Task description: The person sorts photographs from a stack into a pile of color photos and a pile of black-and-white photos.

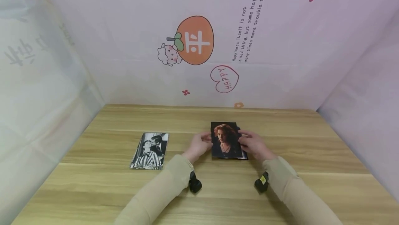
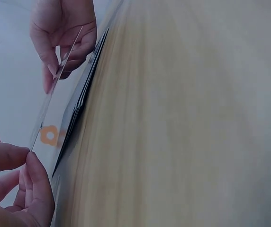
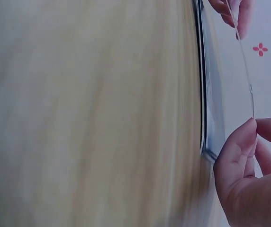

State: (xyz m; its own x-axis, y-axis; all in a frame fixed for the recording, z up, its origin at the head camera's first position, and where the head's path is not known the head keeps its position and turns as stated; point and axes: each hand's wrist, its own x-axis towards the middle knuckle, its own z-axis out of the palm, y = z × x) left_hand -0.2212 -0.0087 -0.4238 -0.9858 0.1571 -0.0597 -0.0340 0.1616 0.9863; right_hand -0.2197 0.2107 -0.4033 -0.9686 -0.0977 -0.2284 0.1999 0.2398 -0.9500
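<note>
A dark photo card [image 1: 226,140] with a portrait of a red-haired person is held up by both hands. My left hand [image 1: 199,144] pinches its left edge between thumb and finger. At the opposite edge, my right hand [image 1: 254,146] pinches it the same way. In the wrist views the card appears as a thin line, raised over a small stack of cards [image 2: 81,101] that lies on the table. From above, the held card hides most of this stack. Off to the left lies a black-and-white photo card [image 1: 150,151] of two people, apart from both hands.
The wood-grain table [image 1: 224,197] ends at a white printed cloth [image 1: 131,72] hanging behind it. More cloth hangs at the left and right sides. Black wrist cameras [image 1: 195,183] sit by both cuffs.
</note>
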